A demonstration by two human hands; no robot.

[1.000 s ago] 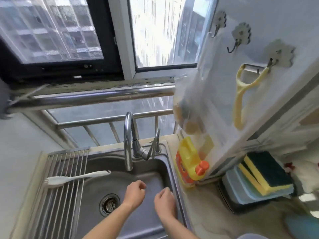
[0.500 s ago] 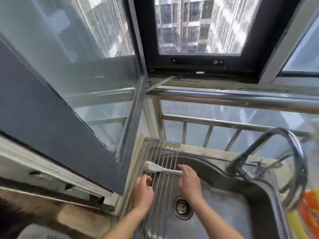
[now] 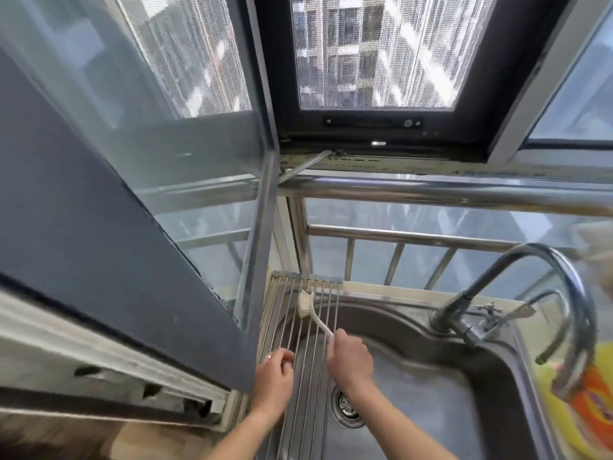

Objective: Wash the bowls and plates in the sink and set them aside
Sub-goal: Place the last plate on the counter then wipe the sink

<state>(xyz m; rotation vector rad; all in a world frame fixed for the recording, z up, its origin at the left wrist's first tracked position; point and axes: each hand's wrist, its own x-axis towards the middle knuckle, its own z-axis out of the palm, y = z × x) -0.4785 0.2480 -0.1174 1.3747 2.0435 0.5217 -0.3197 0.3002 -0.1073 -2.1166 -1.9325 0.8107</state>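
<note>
Now we ready the sink [image 3: 431,386] for washing.
Our right hand [image 3: 350,358] grips the brush [image 3: 310,310]; our left hand [image 3: 273,376] pinches the rack [image 3: 298,376]. Next, probably clear both aside.

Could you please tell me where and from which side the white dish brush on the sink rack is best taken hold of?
Grip the dish brush by its slim handle, near the free end, coming from the right over the sink. The bristle head lies at the far end on the rack, while the handle angles back toward the person. The right hand already holds it there.
</note>
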